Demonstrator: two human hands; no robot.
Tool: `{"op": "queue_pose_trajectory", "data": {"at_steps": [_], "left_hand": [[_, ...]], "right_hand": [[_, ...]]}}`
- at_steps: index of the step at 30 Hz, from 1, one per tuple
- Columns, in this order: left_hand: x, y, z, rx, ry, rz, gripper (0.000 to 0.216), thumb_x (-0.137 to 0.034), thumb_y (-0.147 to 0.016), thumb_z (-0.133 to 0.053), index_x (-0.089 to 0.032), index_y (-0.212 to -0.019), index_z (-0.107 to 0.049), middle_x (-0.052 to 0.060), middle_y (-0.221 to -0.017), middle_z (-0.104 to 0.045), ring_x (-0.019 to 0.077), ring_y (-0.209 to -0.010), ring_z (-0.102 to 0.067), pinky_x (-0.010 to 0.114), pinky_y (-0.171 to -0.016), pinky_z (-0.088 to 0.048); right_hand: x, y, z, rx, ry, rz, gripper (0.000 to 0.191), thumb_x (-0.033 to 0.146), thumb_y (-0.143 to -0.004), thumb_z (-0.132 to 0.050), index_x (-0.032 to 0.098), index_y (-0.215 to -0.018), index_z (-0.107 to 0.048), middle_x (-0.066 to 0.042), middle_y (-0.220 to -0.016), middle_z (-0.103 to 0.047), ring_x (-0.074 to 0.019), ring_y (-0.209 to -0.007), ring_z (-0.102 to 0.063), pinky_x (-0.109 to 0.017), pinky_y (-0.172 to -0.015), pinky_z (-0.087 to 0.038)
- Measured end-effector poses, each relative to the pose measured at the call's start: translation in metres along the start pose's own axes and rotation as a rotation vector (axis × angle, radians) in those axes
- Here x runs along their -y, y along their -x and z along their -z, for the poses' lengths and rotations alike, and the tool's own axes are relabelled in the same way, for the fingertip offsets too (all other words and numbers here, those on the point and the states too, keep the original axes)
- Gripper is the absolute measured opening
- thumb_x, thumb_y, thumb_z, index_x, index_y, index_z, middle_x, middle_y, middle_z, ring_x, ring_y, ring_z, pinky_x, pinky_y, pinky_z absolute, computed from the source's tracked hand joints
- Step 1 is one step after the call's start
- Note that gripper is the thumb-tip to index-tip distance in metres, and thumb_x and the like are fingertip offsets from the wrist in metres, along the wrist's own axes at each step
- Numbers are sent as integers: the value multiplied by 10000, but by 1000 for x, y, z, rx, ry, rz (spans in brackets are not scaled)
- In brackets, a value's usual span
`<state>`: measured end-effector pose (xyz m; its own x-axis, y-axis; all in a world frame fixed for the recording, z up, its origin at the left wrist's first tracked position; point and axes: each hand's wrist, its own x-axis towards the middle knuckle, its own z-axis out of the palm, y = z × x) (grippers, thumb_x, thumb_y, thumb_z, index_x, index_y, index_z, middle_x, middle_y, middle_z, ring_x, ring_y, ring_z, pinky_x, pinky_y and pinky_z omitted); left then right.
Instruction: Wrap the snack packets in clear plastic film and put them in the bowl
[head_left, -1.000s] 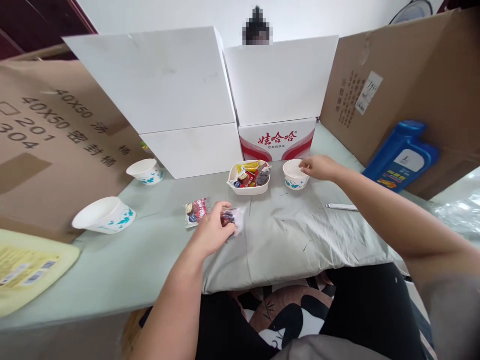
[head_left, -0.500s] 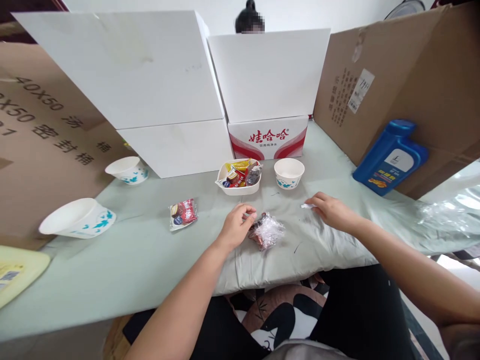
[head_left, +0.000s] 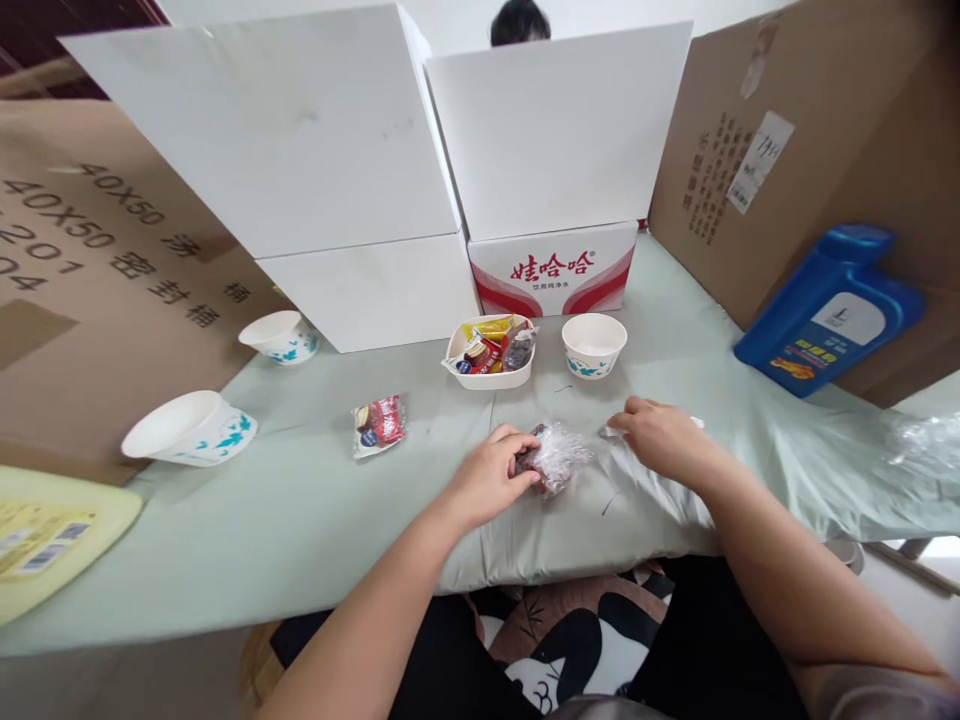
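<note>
Because the plastic-wrapped bundle (head_left: 561, 458) looks loose, left hand (head_left: 506, 468) pinches its left side, likely for control; right hand (head_left: 651, 435) grips slim white object (head_left: 614, 432), mostly hidden.

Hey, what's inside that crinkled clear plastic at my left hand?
Something dark reddish-brown shows at the left of the clear plastic by your left hand. Your fingers cover part of it and shiny wrinkles hide more, so I can't tell what it is.
</note>
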<state>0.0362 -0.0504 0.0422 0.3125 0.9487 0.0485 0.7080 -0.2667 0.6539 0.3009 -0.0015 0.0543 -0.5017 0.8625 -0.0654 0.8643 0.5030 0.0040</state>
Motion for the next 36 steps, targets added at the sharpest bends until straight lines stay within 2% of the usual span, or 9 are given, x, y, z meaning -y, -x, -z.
{"op": "queue_pose_trajectory", "data": {"at_steps": [4,10,15,19,23,27,30,33,36], "left_hand": [[-2,-1,-6,-17,31,-96,296,-117,-800,-550,-238,-1038,-676,38,-1085,-561,135,-819,-616,272,-746,-529],[-9,-1,-16,-116,-32,-177,188,-147,-815,-580,-201,-990,-626,92,-1156,-581,224,-1089,-580,386,-948,-501],[-19,1,-27,-145,-140,-165,538,-350,-607,-826,-207,-1072,-597,111,-1200,-573,307,-1139,-533,476,-976,-472],[-12,-5,-23,-172,102,-121,29,-223,-812,-597,-202,-817,-616,84,-1081,-631,222,-1045,-593,381,-914,-495],[6,-12,1,-179,526,104,205,-364,-785,-628,-178,-778,-544,58,-876,-675,154,-749,-632,274,-659,-509],[22,-14,24,-268,624,205,275,-386,-715,-686,-180,-782,-517,-17,-680,-618,125,-633,-610,239,-598,-472],[33,-14,35,-309,515,236,177,-320,-727,-623,-188,-775,-515,-21,-667,-593,135,-628,-601,257,-604,-475],[36,-12,39,-485,142,244,28,-206,-737,-510,-196,-747,-534,23,-753,-598,186,-749,-612,331,-705,-502],[21,-5,30,-644,-174,50,170,-158,-785,-443,-197,-861,-591,85,-1030,-621,232,-1045,-579,389,-926,-467]], "right_hand": [[-9,-1,-10,-92,-22,-80,247,104,-856,-510,148,-1010,-698,-161,-967,-645,-324,-982,-589,-436,-805,-463],[36,2,-14,-310,-453,444,431,184,-859,-581,187,-1287,-525,-136,-1276,-554,-247,-1147,-531,-388,-943,-469],[51,-3,-20,-274,-447,346,479,173,-830,-613,161,-1297,-509,-126,-1118,-605,-240,-1014,-596,-356,-813,-501],[43,-6,-18,-203,-401,300,277,157,-871,-574,183,-1138,-642,-80,-984,-624,-193,-857,-626,-286,-717,-471],[27,-3,-11,-273,-436,251,211,139,-886,-530,202,-998,-696,-63,-963,-632,-162,-772,-622,-266,-696,-451],[15,1,-8,-378,-534,199,238,97,-863,-483,201,-974,-666,-68,-1052,-644,-165,-816,-631,-273,-729,-467],[14,2,-8,-406,-584,212,227,98,-850,-479,205,-969,-640,-67,-1048,-651,-181,-863,-636,-285,-757,-480],[19,2,-9,-409,-607,214,227,89,-840,-482,206,-960,-636,-68,-1024,-656,-185,-860,-640,-294,-760,-491],[26,0,-12,-396,-585,247,270,70,-839,-470,210,-990,-645,-72,-1080,-650,-189,-915,-637,-312,-811,-499]]}}
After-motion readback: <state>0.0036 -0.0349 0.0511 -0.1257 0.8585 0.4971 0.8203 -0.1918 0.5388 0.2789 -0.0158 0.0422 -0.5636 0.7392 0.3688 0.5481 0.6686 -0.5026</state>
